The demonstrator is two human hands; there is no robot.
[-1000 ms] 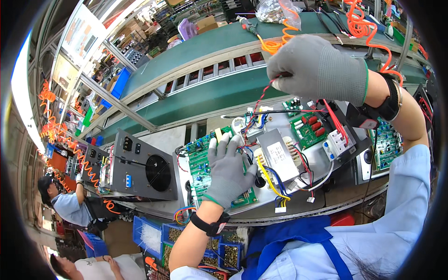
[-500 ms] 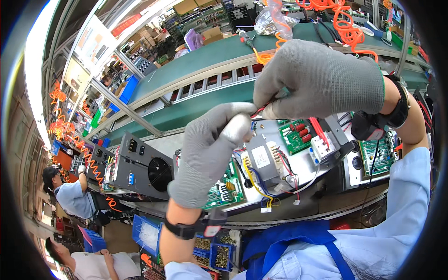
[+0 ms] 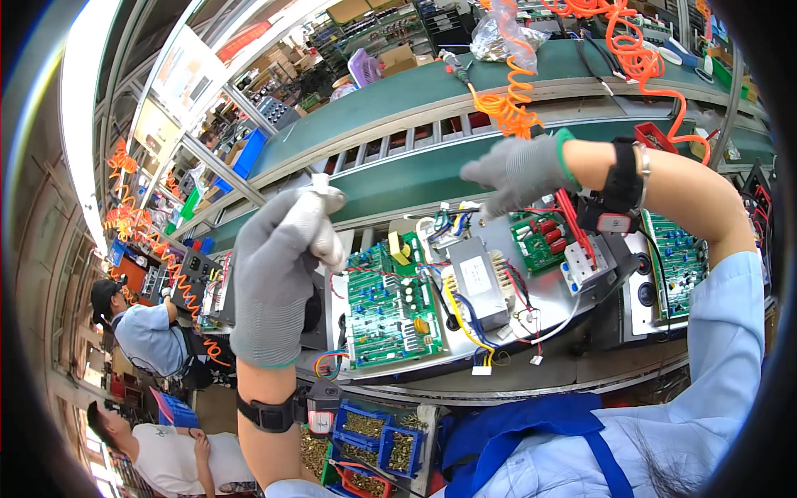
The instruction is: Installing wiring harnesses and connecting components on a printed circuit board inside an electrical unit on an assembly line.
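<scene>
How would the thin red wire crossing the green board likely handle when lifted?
The red wire would probably be floppy: it is thin and bends between the left hand and the transformer. It is likely light, being so slender. It might snag if dragged, since it crosses the component-covered green board.

Open gap between left hand [image 3: 274, 274] and right hand [image 3: 527, 173], transformer [image 3: 476, 280], red cables [image 3: 575, 226] obstructing below

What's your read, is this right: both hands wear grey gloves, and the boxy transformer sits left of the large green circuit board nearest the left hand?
Not quite: in the head view, the transformer sits right of that circuit board. The left hand and right hand do both wear grey gloves.
</scene>
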